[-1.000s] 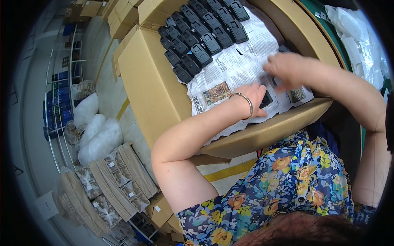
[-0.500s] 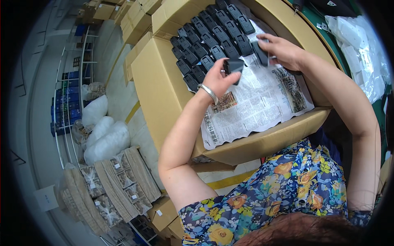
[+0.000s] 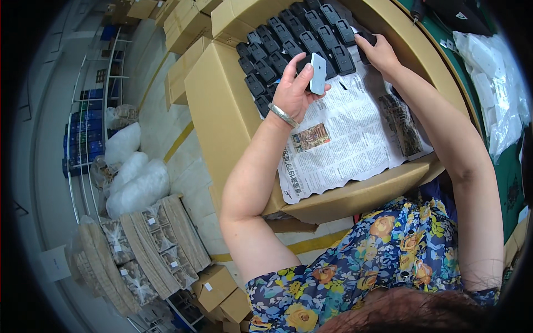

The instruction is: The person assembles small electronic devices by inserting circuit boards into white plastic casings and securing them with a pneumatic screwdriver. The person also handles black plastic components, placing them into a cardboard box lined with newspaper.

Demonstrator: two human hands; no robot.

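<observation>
My left hand (image 3: 292, 91) is closed around a black plastic piece with a light grey face (image 3: 318, 74), held tilted above the newspaper (image 3: 350, 136). At the end of a row, my right hand (image 3: 382, 54) grips a black plastic piece (image 3: 363, 46), partly covered by its fingers. Rows of similar black pieces (image 3: 311, 41), each with a raised clip-like middle, lie side by side on the newspaper. All this is inside an open cardboard box (image 3: 216, 105). A small dark mark or strip (image 3: 343, 86) shows on the newspaper between my hands; I cannot tell which.
On the right, a clear plastic bag of white parts (image 3: 483, 83) lies on a green table (image 3: 508, 205). Cardboard cartons (image 3: 189, 30) stand behind the box. To the left are white bundles (image 3: 139, 186), wrapped stacks with dividers (image 3: 161, 238) and a metal rack (image 3: 78, 188).
My right hand has moved its black piece up and away to the row's end. My left hand has turned its piece, so the light grey face now shows. The view has shifted slightly.
</observation>
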